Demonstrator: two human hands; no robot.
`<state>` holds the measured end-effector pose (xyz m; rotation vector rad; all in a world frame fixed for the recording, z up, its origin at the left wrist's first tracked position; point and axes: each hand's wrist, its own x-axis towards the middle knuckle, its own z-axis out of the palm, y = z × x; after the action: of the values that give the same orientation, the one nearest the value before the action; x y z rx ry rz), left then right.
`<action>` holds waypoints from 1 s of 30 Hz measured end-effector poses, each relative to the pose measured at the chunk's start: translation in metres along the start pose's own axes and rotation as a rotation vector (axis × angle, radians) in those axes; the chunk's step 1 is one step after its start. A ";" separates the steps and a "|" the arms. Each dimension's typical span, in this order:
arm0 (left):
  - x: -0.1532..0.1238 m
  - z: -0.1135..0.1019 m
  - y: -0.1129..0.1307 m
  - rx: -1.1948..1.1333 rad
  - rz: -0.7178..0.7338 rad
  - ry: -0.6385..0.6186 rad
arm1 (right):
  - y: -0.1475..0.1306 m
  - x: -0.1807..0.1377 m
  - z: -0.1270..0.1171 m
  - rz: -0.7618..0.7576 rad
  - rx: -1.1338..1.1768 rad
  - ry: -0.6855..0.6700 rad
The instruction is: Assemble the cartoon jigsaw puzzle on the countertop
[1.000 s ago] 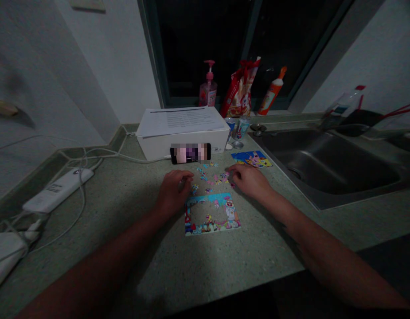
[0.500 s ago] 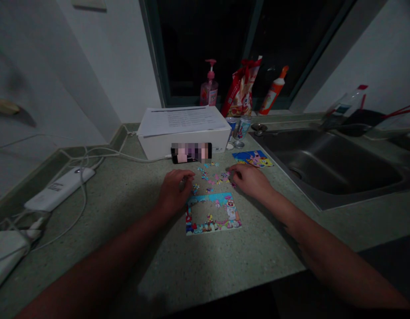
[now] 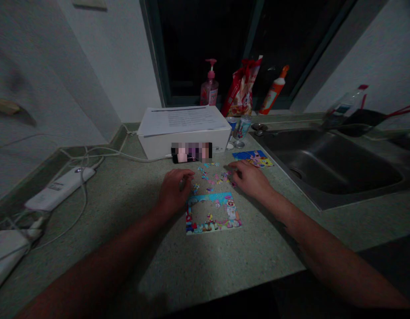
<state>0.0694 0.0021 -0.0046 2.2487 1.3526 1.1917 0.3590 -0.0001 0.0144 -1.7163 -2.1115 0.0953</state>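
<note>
A partly assembled jigsaw puzzle lies flat on the counter, its colourful border joined around a gap in the middle. Loose puzzle pieces are scattered just beyond it. My left hand rests at the puzzle's upper left corner, fingers loosely bent, with a gap between thumb and forefinger and nothing visible in it. On the other side of the pieces, my right hand has its forefinger stretched out and the thumb apart. Its fingertips are close to the rightmost pieces; no held piece shows.
Behind the pieces, a phone on a cable leans against a white box topped with papers. A bright picture card and cans are near the sink. A white power strip and cables lie left.
My right hand has shifted slightly up and left, its forefinger straighter. My left hand, the puzzle and the loose pieces look almost unchanged.
</note>
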 end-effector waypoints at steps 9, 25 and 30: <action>0.001 0.001 -0.001 -0.005 0.000 0.013 | -0.001 0.000 0.000 0.010 0.004 -0.047; 0.001 0.001 -0.002 0.016 -0.010 0.010 | 0.003 0.002 0.003 0.016 -0.002 -0.047; 0.001 0.002 -0.002 0.017 -0.033 0.012 | 0.000 0.016 0.003 0.054 -0.035 -0.032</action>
<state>0.0697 0.0046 -0.0062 2.2253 1.4045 1.1886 0.3552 0.0153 0.0161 -1.8038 -2.1019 0.1030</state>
